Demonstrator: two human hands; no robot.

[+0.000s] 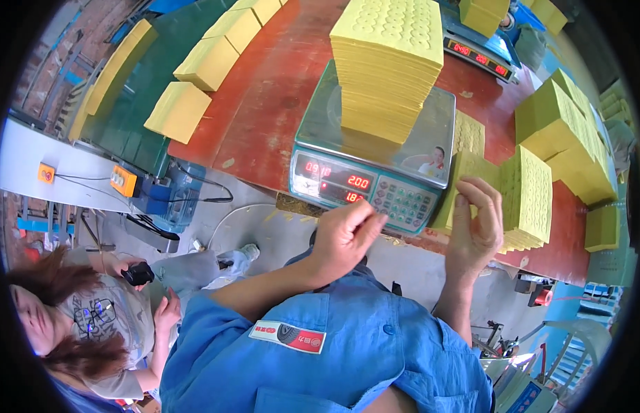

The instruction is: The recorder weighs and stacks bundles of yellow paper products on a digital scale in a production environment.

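Note:
A tall stack of yellow embossed paper sheets (382, 76) stands on the metal pan of a digital weighing scale (309, 131), its red display lit. My left hand (344, 237) is closed in front of the scale's display and keypad, its thumb against the curled fingers. To the right of the keypad, my right hand (476, 224) is raised with bent fingers drawn toward the thumb. I cannot make out anything held in either hand. Beside the right hand is another stack of yellow sheets (526, 196) near the red table's (265, 117) front edge.
More yellow stacks (561, 127) fill the table's right side. Cut yellow blocks (179, 110) line the left, by a green conveyor belt (120, 134). A second scale (478, 55) stands at the back. A person (120, 310) holding a black device sits at lower left.

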